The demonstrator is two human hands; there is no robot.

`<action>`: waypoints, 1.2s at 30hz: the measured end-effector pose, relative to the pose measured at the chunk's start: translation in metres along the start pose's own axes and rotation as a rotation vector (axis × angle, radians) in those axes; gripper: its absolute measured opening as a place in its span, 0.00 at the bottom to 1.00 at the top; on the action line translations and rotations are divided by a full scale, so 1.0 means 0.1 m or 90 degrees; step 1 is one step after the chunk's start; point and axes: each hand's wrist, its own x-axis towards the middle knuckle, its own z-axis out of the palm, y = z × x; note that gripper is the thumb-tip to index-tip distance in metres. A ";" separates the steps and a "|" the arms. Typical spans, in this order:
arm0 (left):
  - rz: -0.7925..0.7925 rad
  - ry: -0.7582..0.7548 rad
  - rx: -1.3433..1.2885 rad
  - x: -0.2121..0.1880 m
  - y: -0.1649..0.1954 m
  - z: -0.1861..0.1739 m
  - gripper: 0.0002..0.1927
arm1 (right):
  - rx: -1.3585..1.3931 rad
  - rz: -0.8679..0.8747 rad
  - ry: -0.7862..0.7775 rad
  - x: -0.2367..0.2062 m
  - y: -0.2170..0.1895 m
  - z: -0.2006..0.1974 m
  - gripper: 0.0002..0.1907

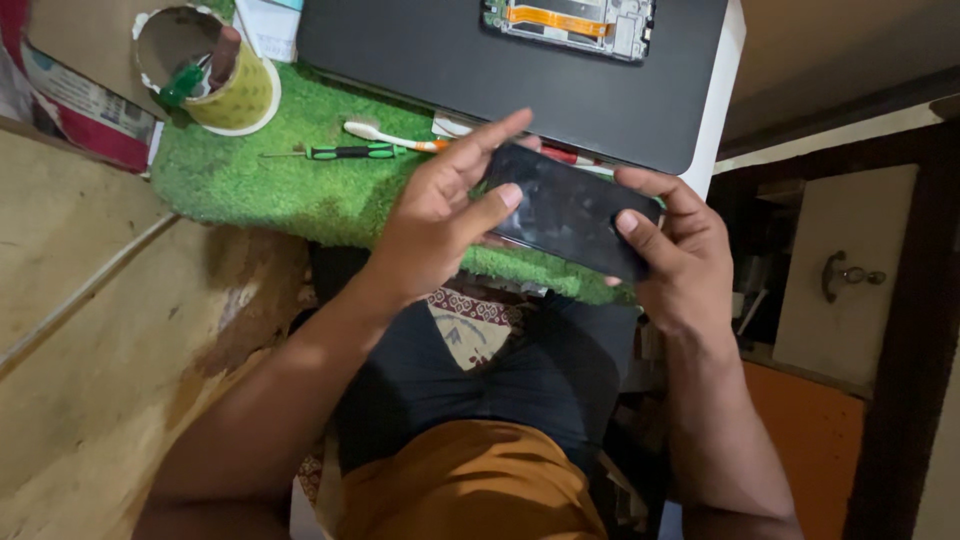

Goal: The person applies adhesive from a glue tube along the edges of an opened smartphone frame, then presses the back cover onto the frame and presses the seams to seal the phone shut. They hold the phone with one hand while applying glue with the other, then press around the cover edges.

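Note:
A black smartphone [565, 208] with a dark, smudged screen is held over the front edge of a green turf mat [290, 165]. My left hand [440, 215] grips its left end, thumb pressed on the glass and index finger stretched out above it. My right hand [675, 245] clasps the right end, thumb on the screen near the corner. Beyond the phone lies a dark grey work pad [450, 60] with an opened phone frame [575, 22] showing an orange ribbon cable.
A green-handled screwdriver [345, 152] and a white toothbrush [385, 136] lie on the mat. A round tape-roll holder [212, 70] with tools stands at the back left. Wooden boards [90, 320] lie left; a cabinet door [850, 270] is right.

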 end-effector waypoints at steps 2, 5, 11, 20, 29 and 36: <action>-0.037 0.004 -0.009 -0.02 -0.02 0.00 0.26 | 0.044 0.058 0.009 0.02 -0.01 -0.02 0.15; 0.027 -0.051 -0.032 -0.03 -0.06 0.01 0.23 | 0.128 0.131 -0.010 0.05 -0.02 -0.05 0.16; 0.055 -0.051 -0.043 -0.05 -0.08 0.08 0.21 | 0.187 0.212 0.004 0.04 -0.06 -0.06 0.17; 0.108 -0.053 0.007 -0.10 -0.02 0.13 0.28 | 0.093 0.034 0.006 0.01 -0.14 0.02 0.18; 0.193 0.035 0.052 -0.02 -0.03 -0.02 0.26 | 0.139 -0.084 -0.059 0.09 -0.21 -0.22 0.25; 0.381 0.202 0.170 0.07 0.08 -0.30 0.25 | -0.012 -0.161 0.025 0.12 -0.10 -0.28 0.13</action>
